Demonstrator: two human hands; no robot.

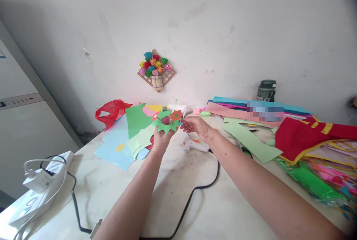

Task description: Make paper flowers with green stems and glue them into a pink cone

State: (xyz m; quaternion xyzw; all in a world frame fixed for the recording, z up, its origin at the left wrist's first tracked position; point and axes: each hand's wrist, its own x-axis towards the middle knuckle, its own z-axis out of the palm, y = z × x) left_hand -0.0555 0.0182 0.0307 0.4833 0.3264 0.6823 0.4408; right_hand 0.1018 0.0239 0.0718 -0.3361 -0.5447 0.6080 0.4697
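Note:
A green paper ring [160, 125] with a jagged edge is in my left hand [161, 141], gripped from below and held above the table. A pink-red paper flower [155, 116] sits on its left edge, and an orange-red paper flower [176, 115] is at its upper right. My right hand [195, 126] is just right of the ring, its fingers curled and pinched close to the orange-red flower. What those fingertips hold, if anything, is too small to make out. Below the right hand a white glue gun [195, 145] lies on the table.
Colored paper sheets [115, 143] and a red plastic bag [111, 112] lie left. A black cord [192, 195] crosses the front; a power strip [60, 162] stands left. At right are scissors [245, 151], stacked paper [231, 102], a bottle [266, 90] and red cloth [295, 139].

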